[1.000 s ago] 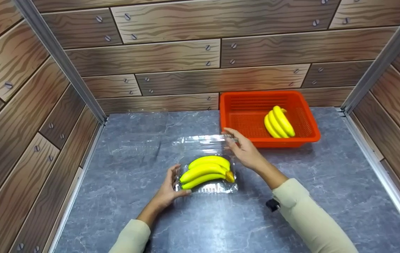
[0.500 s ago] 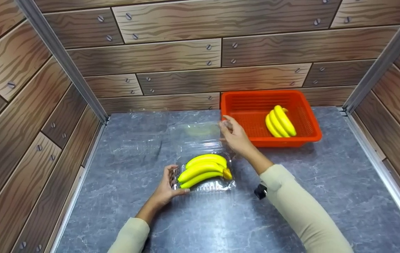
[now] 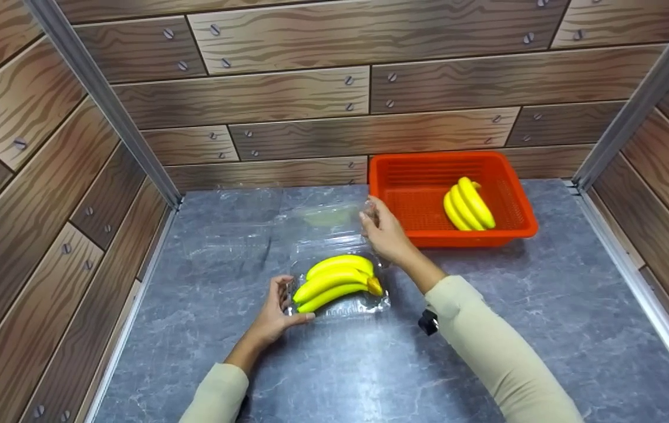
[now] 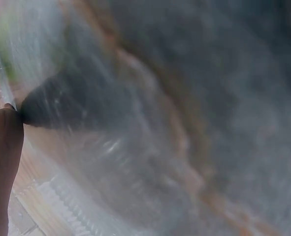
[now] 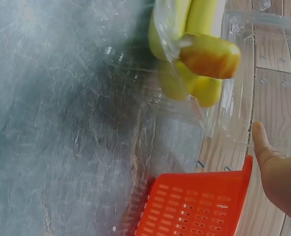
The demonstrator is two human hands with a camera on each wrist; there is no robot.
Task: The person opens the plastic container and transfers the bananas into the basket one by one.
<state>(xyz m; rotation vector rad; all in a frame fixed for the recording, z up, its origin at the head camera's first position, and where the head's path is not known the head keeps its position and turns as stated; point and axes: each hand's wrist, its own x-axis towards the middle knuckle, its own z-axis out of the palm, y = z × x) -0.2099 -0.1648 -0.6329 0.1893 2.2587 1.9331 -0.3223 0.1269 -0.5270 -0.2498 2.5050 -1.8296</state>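
A bunch of yellow bananas (image 3: 334,283) lies in the base of a clear plastic clamshell container (image 3: 360,306), whose lid (image 3: 325,218) stands raised behind it. My left hand (image 3: 272,314) grips the base's left side, thumb toward the front. In the left wrist view, its thumb (image 4: 2,162) touches the clear plastic edge. My right hand (image 3: 387,235) holds the lid's right edge; the right wrist view shows the thumb (image 5: 263,142) against the lid (image 5: 236,123) and the brown stem end of the bananas (image 5: 209,56). Its other fingers are mostly hidden there.
An orange-red basket (image 3: 454,238) stands at the back right, close to my right hand, with another bunch of bananas (image 3: 468,204) inside. More clear plastic containers (image 3: 228,241) stand at the back left. Wood-patterned walls (image 3: 287,94) enclose the grey tabletop (image 3: 369,376).
The lid has tilted further back, its edge moving away with my right hand. Container and bananas have shifted slightly left, with my left hand still on the base.
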